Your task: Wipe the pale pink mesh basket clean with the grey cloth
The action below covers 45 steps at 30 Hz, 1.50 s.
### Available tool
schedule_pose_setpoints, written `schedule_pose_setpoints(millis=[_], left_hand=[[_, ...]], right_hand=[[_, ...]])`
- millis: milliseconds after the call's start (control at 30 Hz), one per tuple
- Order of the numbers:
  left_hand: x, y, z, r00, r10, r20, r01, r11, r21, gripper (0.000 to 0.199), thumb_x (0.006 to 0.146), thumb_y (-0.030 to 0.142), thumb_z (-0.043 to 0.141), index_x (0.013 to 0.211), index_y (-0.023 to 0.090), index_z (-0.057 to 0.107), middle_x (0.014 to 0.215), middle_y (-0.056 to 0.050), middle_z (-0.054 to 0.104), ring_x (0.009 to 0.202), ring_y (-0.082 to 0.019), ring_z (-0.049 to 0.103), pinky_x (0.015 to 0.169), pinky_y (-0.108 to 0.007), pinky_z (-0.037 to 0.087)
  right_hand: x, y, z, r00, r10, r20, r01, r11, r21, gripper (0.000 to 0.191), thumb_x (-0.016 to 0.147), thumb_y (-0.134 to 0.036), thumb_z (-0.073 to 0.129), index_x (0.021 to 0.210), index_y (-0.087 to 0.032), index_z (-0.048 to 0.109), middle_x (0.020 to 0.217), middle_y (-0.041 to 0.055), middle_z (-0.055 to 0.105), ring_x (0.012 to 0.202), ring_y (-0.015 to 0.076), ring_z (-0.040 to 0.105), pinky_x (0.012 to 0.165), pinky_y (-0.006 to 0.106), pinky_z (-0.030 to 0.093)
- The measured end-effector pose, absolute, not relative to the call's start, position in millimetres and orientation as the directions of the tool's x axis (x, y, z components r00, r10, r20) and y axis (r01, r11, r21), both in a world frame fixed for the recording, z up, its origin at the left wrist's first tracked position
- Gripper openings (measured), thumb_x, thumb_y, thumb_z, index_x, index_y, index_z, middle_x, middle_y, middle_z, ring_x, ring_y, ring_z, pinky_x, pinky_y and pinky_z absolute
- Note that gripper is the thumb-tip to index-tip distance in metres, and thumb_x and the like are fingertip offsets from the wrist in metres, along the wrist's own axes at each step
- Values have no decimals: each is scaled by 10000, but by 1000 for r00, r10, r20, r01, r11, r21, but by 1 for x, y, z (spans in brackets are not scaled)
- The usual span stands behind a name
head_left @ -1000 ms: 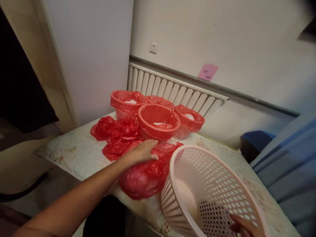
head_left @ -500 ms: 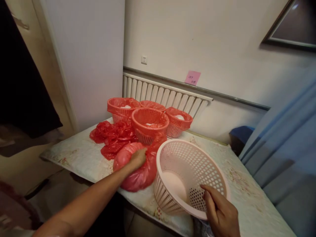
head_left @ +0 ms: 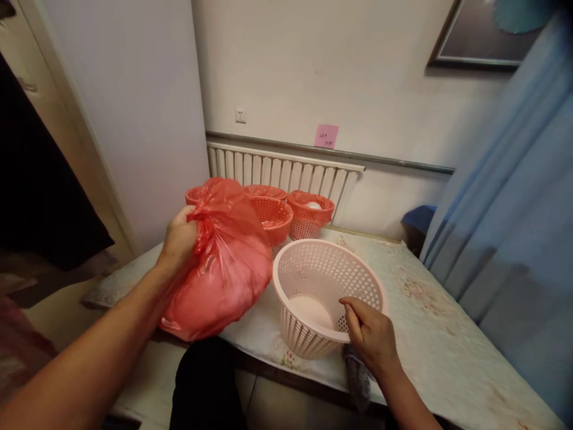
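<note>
My left hand (head_left: 180, 234) is closed round the gathered neck of a full red plastic bag (head_left: 224, 280), which hangs at the table's near edge. Its contents show only as a bulging pinkish mass through the film. To its right stands an empty pale pink plastic basket (head_left: 290, 325) with perforated sides, tilted a little towards me. My right hand (head_left: 371, 334) grips the near right rim of this basket, fingers curled over it. Behind the bag, several similar baskets lined with red bags are grouped; one lined basket (head_left: 308, 215) at the right has something white inside.
A flowered cloth covers the table (head_left: 425, 340). Below my right hand a dark grey fuzzy object (head_left: 357, 376) hangs at the table edge. A radiator (head_left: 277, 173) stands behind the baskets, and a blue curtain (head_left: 514, 239) hangs along the right.
My left hand has lifted the red bag off the table and moved it left, hiding the loose red bags behind it. My right hand stays on the pink basket's rim. The view has shifted.
</note>
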<state>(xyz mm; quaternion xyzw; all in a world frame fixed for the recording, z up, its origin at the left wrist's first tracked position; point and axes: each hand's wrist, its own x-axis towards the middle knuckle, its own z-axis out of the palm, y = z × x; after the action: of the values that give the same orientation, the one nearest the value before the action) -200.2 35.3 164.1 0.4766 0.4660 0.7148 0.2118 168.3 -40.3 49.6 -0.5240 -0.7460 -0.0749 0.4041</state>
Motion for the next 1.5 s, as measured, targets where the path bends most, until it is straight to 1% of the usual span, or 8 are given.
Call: schedule_pose_setpoints(millis=[300, 467, 667, 933, 1100, 1233, 1433, 1500], left_hand=[[-136, 23, 270, -450, 497, 742, 141, -781, 608, 128, 754, 99, 646, 860, 100, 574, 706, 63, 540, 627, -56, 456, 721, -240, 465], [-83, 51, 276, -416, 505, 756, 39, -821, 569, 153, 749, -16, 544, 793, 129, 567, 700, 58, 536, 645, -69, 468, 682, -207, 422], [-20, 72, 240, -313, 578, 754, -11, -796, 605, 220, 729, -7, 447, 767, 181, 555, 730, 39, 572, 706, -114, 534, 682, -222, 429], [25, 83, 151, -74, 768, 637, 262, -601, 755, 331, 733, 14, 363, 943, 188, 550, 963, -24, 653, 936, -152, 584, 863, -296, 462], [17, 90, 113, 228, 892, 390, 428, -451, 783, 173, 717, 87, 478, 760, 161, 628, 743, -29, 692, 721, -180, 624, 697, -287, 497], [-8, 92, 111, 442, 875, 198, 536, -434, 724, 92, 655, 113, 591, 613, 168, 653, 642, -24, 691, 643, -202, 631, 661, -300, 498], [-34, 52, 132, 490, 825, 283, 590, -552, 589, 213, 750, 106, 527, 881, 198, 668, 1018, -56, 695, 1004, -236, 603, 903, -353, 458], [-34, 26, 136, 503, 759, 413, 681, -643, 351, 232, 776, 79, 483, 913, 185, 638, 1020, -78, 663, 1004, -239, 590, 896, -377, 459]], right_hand=[[164, -40, 59, -113, 767, 632, 815, 435, -383, 271, 904, -263, 441, 997, -211, 690, 926, 47, 734, 808, 190, 687, 737, 287, 511], [162, -36, 52, 152, 730, 666, 636, 444, -632, 364, 884, -321, 495, 1202, -163, 576, 959, 80, 685, 676, 151, 615, 648, 279, 504], [182, -36, 59, 435, 678, 593, 329, 493, -805, 539, 896, -435, 506, 1370, -190, 429, 1343, 154, 517, 1057, 226, 598, 913, 411, 494], [205, -8, 89, 87, 786, 612, 539, 480, -693, 828, 775, -474, 658, 1467, -183, 308, 1480, 155, 389, 1309, 288, 444, 1072, 483, 381], [193, 1, 78, -219, 913, 344, 776, 377, -506, 664, 757, -294, 689, 1377, -178, 479, 1355, 138, 555, 1246, 281, 524, 1062, 436, 387], [198, 6, 84, -326, 913, 245, 733, 408, -545, 416, 784, -255, 638, 1197, -215, 642, 1112, 82, 705, 1022, 239, 657, 923, 375, 484], [212, 25, 122, 146, 857, 494, 528, 355, -772, 568, 772, -467, 625, 1255, -174, 561, 1106, 115, 671, 785, 188, 652, 729, 363, 550], [209, 29, 131, 219, 830, 512, 420, 394, -817, 707, 768, -549, 608, 1342, -158, 470, 1167, 140, 629, 795, 189, 643, 671, 347, 557]])
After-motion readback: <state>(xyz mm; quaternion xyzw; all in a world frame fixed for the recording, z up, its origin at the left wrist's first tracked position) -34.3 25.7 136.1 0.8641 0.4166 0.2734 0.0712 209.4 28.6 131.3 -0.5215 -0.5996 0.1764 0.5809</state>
